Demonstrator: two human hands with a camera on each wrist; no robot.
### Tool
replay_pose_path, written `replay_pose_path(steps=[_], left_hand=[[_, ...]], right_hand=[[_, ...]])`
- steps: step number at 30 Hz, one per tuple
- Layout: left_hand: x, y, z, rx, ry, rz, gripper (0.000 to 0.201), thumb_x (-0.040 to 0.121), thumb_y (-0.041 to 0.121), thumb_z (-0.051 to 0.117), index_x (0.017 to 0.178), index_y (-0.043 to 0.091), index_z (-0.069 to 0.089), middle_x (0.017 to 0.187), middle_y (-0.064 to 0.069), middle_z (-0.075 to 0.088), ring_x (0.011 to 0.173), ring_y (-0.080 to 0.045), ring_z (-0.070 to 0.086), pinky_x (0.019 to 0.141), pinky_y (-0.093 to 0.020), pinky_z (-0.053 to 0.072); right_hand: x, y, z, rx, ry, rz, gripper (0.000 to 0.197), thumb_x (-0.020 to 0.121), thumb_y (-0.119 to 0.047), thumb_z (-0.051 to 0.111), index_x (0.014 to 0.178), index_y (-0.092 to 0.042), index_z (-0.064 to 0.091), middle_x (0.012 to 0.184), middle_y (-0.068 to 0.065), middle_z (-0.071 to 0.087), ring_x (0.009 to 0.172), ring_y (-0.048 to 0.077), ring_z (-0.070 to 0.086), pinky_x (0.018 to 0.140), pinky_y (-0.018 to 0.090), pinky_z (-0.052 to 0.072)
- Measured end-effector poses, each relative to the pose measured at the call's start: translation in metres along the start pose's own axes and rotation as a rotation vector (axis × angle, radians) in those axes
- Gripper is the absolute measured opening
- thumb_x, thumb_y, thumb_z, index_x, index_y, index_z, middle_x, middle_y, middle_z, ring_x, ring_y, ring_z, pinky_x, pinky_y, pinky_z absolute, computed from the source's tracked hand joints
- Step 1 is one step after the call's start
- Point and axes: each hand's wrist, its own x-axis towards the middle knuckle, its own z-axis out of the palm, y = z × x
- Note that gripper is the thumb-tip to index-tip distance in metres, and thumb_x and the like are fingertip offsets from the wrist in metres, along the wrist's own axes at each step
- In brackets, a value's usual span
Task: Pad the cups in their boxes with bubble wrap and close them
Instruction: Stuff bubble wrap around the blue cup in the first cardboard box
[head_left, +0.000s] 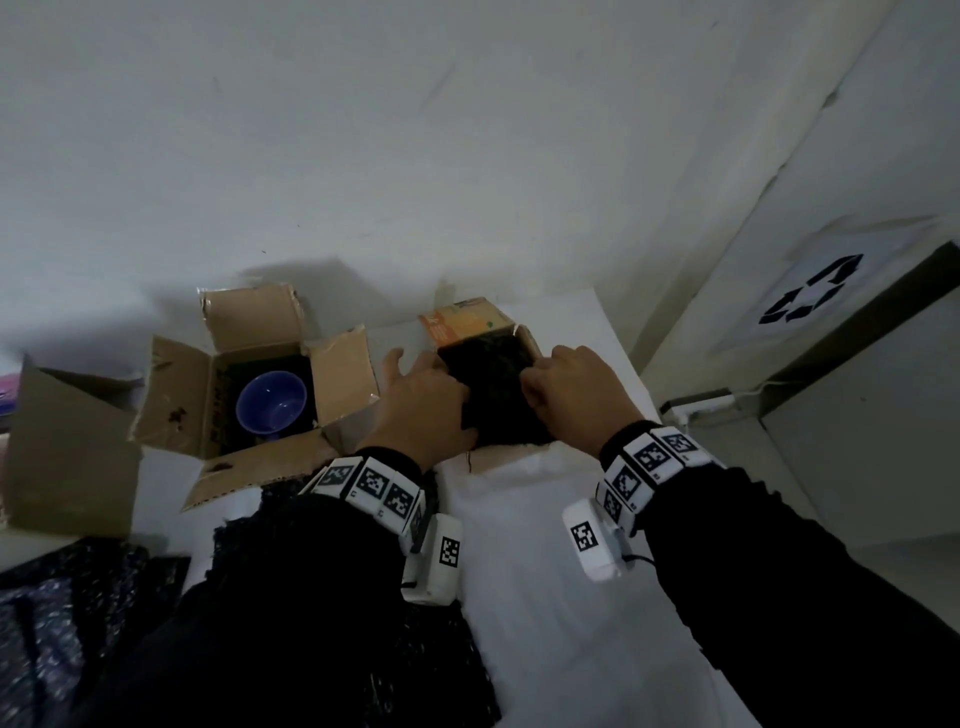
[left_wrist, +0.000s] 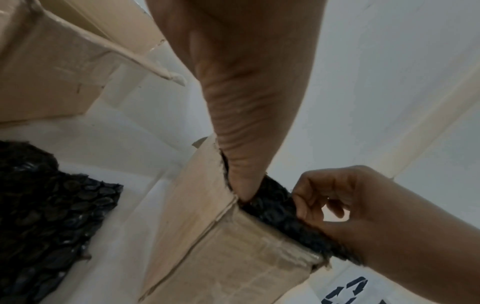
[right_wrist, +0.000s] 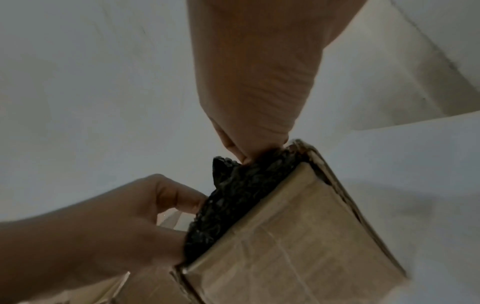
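Note:
A small cardboard box (head_left: 480, 319) with an orange printed flap stands at the back right of the white table (head_left: 545, 597). Black bubble wrap (head_left: 491, 384) fills its top and hides whatever is inside. My left hand (head_left: 441, 397) holds the wrap at the box's left edge, one digit (left_wrist: 241, 185) pushed down between wall and wrap. My right hand (head_left: 543, 389) pinches the wrap at the right edge, as the left wrist view shows (left_wrist: 301, 205). To the left, a second box (head_left: 171, 395) stands with its flaps spread and a blue cup (head_left: 270, 402) upright inside.
A third brown box (head_left: 67, 457) stands at the far left. Loose black bubble wrap (head_left: 78, 623) lies on the table's near left part, partly under my left arm. A white bin with a recycling symbol (head_left: 810, 296) stands off the right edge. A wall rises close behind the boxes.

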Motion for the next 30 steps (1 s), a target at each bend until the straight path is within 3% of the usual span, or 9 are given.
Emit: replay_pose_path(steps=[2, 3, 8, 14, 19, 21, 24, 27, 30], left_hand=[[0.003, 0.004, -0.001, 0.041, -0.001, -0.028, 0.036, 0.075, 0.056, 0.057, 0.097, 0.029, 0.068, 0.100, 0.006, 0.062, 0.119, -0.019, 0.043, 0.111, -0.055, 0.015], [0.004, 0.006, -0.001, 0.057, 0.007, -0.036, 0.035, 0.076, 0.054, 0.056, 0.096, 0.028, 0.068, 0.097, 0.006, 0.063, 0.116, -0.019, 0.044, 0.110, -0.054, 0.016], [0.010, 0.014, -0.003, 0.087, 0.033, -0.060, 0.024, 0.080, 0.044, 0.054, 0.091, 0.026, 0.066, 0.092, 0.007, 0.063, 0.116, -0.021, 0.044, 0.110, -0.052, 0.017], [0.009, 0.020, -0.004, 0.107, -0.005, -0.084, 0.023, 0.080, 0.043, 0.056, 0.095, 0.030, 0.068, 0.102, 0.005, 0.065, 0.129, -0.026, 0.034, 0.113, -0.060, 0.006], [0.012, 0.021, 0.000, 0.085, -0.024, -0.083, 0.027, 0.082, 0.041, 0.054, 0.107, 0.033, 0.062, 0.106, 0.004, 0.066, 0.133, -0.027, 0.030, 0.112, -0.063, 0.003], [0.013, 0.020, -0.001, 0.062, -0.034, -0.076, 0.029, 0.082, 0.040, 0.055, 0.109, 0.032, 0.061, 0.108, 0.003, 0.064, 0.134, -0.027, 0.029, 0.112, -0.064, 0.004], [0.016, 0.012, -0.004, -0.016, -0.070, -0.033, 0.037, 0.079, 0.045, 0.061, 0.112, 0.030, 0.060, 0.114, 0.001, 0.062, 0.135, -0.027, 0.028, 0.113, -0.060, 0.008], [0.019, -0.002, -0.008, -0.099, -0.135, 0.051, 0.048, 0.075, 0.056, 0.062, 0.115, 0.030, 0.061, 0.118, 0.001, 0.062, 0.132, -0.024, 0.035, 0.112, -0.051, 0.019], [0.021, -0.008, -0.016, -0.043, -0.003, 0.075, 0.054, 0.071, 0.066, 0.063, 0.111, 0.031, 0.063, 0.108, 0.004, 0.065, 0.118, -0.025, 0.047, 0.105, -0.045, 0.026]], right_hand=[[-0.008, 0.001, 0.002, 0.053, 0.067, 0.016, 0.014, 0.080, -0.032, 0.066, 0.078, -0.021, 0.057, 0.066, -0.001, 0.059, 0.073, 0.024, 0.052, 0.066, 0.033, 0.032], [-0.013, 0.002, 0.001, 0.093, 0.057, 0.023, 0.021, 0.086, -0.044, 0.057, 0.082, -0.023, 0.057, 0.069, -0.002, 0.059, 0.080, 0.023, 0.052, 0.073, 0.036, 0.034], [-0.032, 0.007, 0.002, -0.025, -0.028, -0.047, 0.062, 0.086, -0.076, 0.029, 0.071, -0.028, 0.064, 0.070, -0.009, 0.063, 0.096, 0.021, 0.048, 0.085, 0.042, 0.034], [-0.025, -0.006, 0.001, -0.095, -0.174, 0.006, 0.089, 0.077, -0.082, 0.007, 0.084, -0.025, 0.076, 0.089, -0.008, 0.062, 0.104, 0.023, 0.040, 0.096, 0.047, 0.021], [-0.026, -0.009, 0.007, -0.096, -0.211, 0.033, 0.090, 0.084, -0.072, 0.000, 0.087, -0.022, 0.074, 0.090, -0.008, 0.063, 0.110, 0.022, 0.038, 0.100, 0.049, 0.017], [-0.023, -0.008, 0.001, -0.122, -0.242, 0.008, 0.082, 0.091, -0.066, 0.006, 0.088, -0.020, 0.074, 0.090, -0.006, 0.065, 0.112, 0.021, 0.038, 0.097, 0.046, 0.020], [-0.010, 0.001, -0.021, -0.085, -0.301, -0.004, 0.056, 0.094, -0.063, 0.031, 0.092, -0.023, 0.070, 0.092, -0.001, 0.063, 0.106, 0.020, 0.046, 0.090, 0.042, 0.029], [0.013, 0.008, -0.039, 0.183, -0.119, 0.016, 0.025, 0.086, -0.043, 0.062, 0.102, -0.024, 0.064, 0.102, 0.000, 0.062, 0.096, 0.023, 0.059, 0.081, 0.034, 0.045], [0.038, -0.002, -0.035, 0.264, -0.172, -0.059, 0.045, 0.079, -0.026, 0.070, 0.122, -0.021, 0.058, 0.126, 0.001, 0.056, 0.108, 0.023, 0.057, 0.090, 0.038, 0.048]])
